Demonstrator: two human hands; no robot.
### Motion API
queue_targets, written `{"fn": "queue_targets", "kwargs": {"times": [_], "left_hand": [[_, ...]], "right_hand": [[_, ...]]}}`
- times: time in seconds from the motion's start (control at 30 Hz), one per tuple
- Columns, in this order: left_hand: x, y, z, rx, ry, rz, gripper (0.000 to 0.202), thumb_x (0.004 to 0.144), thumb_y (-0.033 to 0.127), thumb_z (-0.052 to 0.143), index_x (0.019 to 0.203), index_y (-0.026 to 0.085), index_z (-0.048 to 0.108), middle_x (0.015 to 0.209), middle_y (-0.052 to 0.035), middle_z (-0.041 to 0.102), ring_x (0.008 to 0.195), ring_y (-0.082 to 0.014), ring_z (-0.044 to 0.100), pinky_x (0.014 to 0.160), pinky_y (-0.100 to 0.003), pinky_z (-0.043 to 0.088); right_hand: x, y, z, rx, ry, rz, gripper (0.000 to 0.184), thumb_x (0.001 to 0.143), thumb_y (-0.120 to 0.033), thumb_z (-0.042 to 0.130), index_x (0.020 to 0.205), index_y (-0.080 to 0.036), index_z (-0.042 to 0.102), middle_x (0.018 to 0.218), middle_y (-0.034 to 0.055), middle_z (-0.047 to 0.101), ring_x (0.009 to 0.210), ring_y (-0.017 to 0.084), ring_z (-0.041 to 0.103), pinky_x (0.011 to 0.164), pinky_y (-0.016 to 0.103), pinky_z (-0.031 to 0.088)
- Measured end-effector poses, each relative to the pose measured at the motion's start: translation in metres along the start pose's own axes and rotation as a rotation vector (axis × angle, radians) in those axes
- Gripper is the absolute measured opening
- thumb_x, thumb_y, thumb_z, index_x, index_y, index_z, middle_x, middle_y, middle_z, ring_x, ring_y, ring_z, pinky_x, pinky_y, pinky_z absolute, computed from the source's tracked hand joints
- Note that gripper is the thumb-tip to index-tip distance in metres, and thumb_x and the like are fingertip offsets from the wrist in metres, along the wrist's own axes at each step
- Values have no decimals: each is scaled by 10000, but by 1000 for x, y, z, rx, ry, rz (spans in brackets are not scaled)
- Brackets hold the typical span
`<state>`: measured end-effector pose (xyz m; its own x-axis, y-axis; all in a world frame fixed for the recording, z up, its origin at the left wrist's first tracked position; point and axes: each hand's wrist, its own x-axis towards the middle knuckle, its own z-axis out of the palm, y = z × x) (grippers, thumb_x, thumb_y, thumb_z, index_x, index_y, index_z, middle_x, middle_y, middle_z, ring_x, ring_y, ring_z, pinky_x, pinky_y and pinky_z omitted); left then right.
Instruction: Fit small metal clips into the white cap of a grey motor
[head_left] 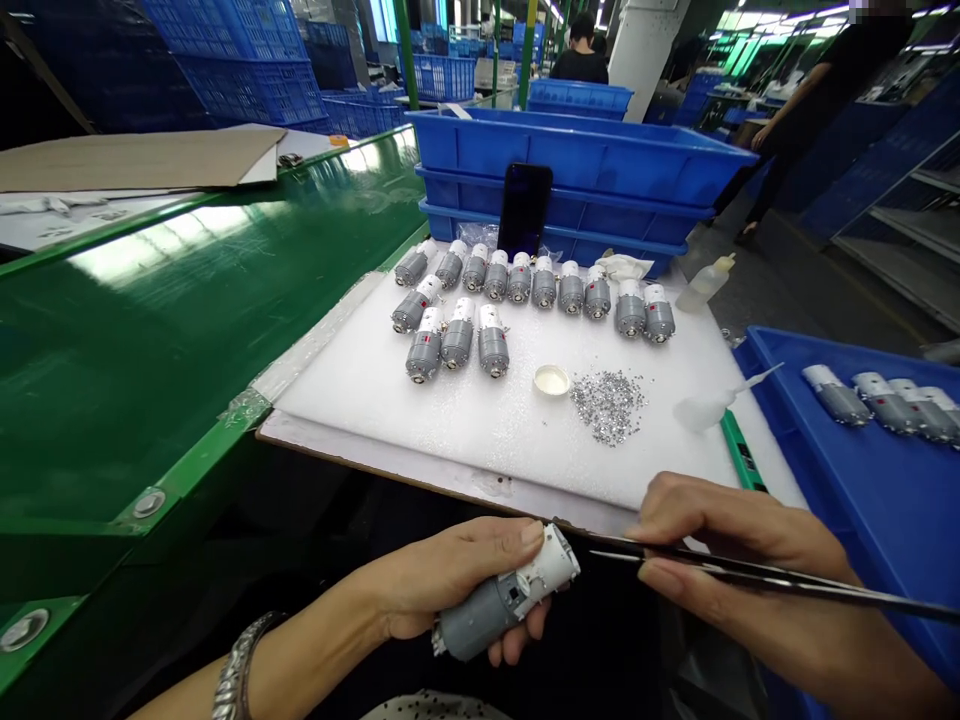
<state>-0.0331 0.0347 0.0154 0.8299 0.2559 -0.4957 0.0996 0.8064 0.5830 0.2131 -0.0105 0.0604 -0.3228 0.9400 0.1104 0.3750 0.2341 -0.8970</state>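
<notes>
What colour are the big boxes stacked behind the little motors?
The stacked plastic crates are bright blue, shown best in the head view.

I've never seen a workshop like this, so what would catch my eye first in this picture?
Your eye would likely go to the rows of small grey motors set out on the white foam sheet mid-picture. Nearest you, the left hand holds one motor, while the right hand holds long tweezers at its white end.

Grey cylindrical metal motor with white plastic end cap (480,610) | tilted in the air, cap toward upper right | long slim black metal tweezers (750,572) | nearly level, tips just beside cap
</notes>
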Motion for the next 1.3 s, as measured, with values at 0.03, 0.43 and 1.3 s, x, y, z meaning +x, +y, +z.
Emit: {"fn": "queue_targets", "kwargs": {"times": [0.03,0.43,1.3], "left_hand": [[1,-1,-2,-43,-8,8,495,858,617,592,962,134,619,700,-29,645,499,-97,596,457,-166,493],[-4,-3,12,-178,148,123,408,846,474,641,1034,115,598,926,-88,641,752,-163,634,669,-260,516],[13,-19,83,459,483,558,397,804,460,736,1024,224,504,986,-30,651,891,-193,635,770,-267,507]], "right_hand": [[-3,1,0,-15,50,13,23,913,-272,640,905,-276,661,766,-19,614,652,108,569,554,223,403],[-32,20,23,6,405,199,114,857,-365,690,910,-265,678,773,5,652,651,140,611,529,190,484],[-55,-6,123,520,695,214,497,625,-601,776,869,-192,633,660,-12,592,567,112,485,546,239,383]]}}
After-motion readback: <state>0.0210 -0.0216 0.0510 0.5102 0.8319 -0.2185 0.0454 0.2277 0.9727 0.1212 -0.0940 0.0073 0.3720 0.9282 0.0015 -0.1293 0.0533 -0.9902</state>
